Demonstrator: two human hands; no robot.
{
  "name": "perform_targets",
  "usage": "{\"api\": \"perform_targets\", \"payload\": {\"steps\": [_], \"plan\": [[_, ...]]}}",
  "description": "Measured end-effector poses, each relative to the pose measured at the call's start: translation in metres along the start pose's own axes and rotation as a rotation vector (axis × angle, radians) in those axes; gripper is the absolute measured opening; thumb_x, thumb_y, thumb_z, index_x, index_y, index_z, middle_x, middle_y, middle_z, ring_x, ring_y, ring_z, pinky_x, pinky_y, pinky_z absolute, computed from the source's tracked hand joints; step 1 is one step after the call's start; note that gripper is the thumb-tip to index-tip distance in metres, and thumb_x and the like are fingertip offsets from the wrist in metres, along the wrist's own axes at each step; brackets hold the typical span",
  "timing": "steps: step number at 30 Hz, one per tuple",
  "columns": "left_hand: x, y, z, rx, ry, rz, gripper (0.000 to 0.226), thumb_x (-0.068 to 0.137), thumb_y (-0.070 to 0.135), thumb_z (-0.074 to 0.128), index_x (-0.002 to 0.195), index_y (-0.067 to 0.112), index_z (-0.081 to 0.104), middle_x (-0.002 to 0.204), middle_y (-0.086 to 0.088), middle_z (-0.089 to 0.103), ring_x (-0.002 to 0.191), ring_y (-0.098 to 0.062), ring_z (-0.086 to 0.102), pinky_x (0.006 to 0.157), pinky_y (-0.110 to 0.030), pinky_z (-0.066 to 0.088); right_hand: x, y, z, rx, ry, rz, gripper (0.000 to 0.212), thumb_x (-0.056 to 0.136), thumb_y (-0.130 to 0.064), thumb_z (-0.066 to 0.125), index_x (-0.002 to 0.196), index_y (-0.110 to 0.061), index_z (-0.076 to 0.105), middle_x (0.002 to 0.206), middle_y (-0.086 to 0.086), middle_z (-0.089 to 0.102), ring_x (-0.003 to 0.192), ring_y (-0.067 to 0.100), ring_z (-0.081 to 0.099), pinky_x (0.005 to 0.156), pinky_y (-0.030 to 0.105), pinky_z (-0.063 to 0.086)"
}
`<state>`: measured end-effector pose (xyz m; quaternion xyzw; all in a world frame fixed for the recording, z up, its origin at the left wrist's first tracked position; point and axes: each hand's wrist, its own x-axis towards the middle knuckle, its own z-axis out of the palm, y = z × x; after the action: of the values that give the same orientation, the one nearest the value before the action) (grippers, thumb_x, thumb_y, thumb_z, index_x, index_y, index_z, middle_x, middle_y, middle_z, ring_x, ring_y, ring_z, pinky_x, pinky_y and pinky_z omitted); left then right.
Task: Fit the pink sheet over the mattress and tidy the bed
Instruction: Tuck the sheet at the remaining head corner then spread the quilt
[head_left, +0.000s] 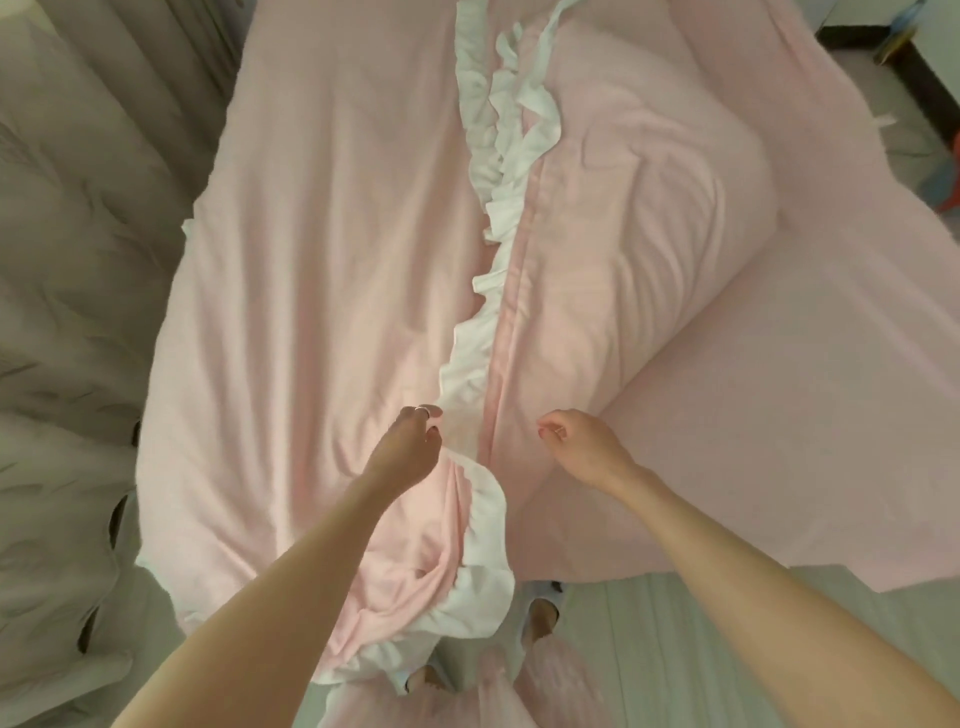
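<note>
A pink quilt (322, 260) with a white ruffled edge (488, 218) lies folded along the bed, its ruffle running down the middle. The pink sheet (789, 395) covers the mattress on the right, smooth and flat. My left hand (413, 441), a ring on one finger, pinches the white ruffle near the quilt's near end. My right hand (582, 441) hovers just right of the fold with fingers curled and nothing in them. The quilt's near corner (467, 587) hangs over the bed's edge.
Grey curtains (67, 312) hang along the left side of the bed. Pale floor (701, 649) and my slippered feet (540, 618) show below. A dark furniture edge (914, 67) and coloured objects sit at the far right.
</note>
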<state>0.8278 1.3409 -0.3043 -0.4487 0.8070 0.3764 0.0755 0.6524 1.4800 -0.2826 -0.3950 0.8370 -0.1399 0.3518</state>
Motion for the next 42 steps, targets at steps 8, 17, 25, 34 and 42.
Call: {"api": "perform_targets", "payload": {"steps": [8,17,25,34,42], "plan": [[0.098,0.097,0.035,-0.620,-0.060,-0.415,0.108,0.076,0.048,0.070,0.149,0.015,-0.004,0.147,-0.002,0.029,0.133,-0.025,0.037,0.109,-0.038,0.035,0.049,0.076,-0.070,0.004,0.040,-0.072,0.030,0.095,-0.017,0.046,0.120,-0.011,0.062,0.123,0.007,0.063,0.114,0.023,0.058,0.095,0.027,0.041],[0.055,0.142,0.060,-0.283,-0.371,-0.165,0.053,0.073,0.038,0.068,0.121,0.018,0.056,0.110,0.000,0.064,0.103,-0.021,0.060,0.089,-0.031,0.048,0.097,0.026,-0.122,0.079,0.119,0.171,0.098,0.079,-0.073,0.044,0.150,-0.016,0.009,0.158,0.003,0.010,0.146,0.027,0.008,0.112,0.058,0.017],[0.028,0.144,0.064,-0.128,-0.506,0.004,0.037,0.074,0.026,0.072,0.105,0.010,0.060,0.101,-0.006,0.065,0.089,-0.021,0.059,0.076,-0.031,0.047,0.103,0.036,-0.098,-0.492,0.191,0.292,0.058,0.084,-0.033,0.055,0.136,-0.011,0.041,0.135,0.010,0.042,0.128,0.035,0.036,0.099,0.058,0.032],[-0.002,0.154,0.064,-0.380,-0.469,-0.028,0.030,0.090,0.036,0.057,0.118,0.023,0.061,0.116,0.005,0.060,0.102,-0.010,0.054,0.089,-0.022,0.039,0.013,0.080,-0.115,-0.257,0.216,0.289,0.030,0.096,-0.028,0.033,0.110,-0.013,0.056,0.115,0.010,0.063,0.110,0.029,0.057,0.096,0.039,0.033],[0.048,0.231,0.021,-0.816,-0.166,-0.298,0.100,0.064,0.074,0.062,0.141,0.017,0.034,0.137,-0.007,0.042,0.117,-0.032,0.050,0.094,-0.055,0.047,-0.093,0.160,-0.097,0.070,0.146,0.312,0.027,0.099,-0.029,0.038,0.111,-0.018,0.059,0.103,0.004,0.066,0.096,0.025,0.062,0.076,0.030,0.043]]}}
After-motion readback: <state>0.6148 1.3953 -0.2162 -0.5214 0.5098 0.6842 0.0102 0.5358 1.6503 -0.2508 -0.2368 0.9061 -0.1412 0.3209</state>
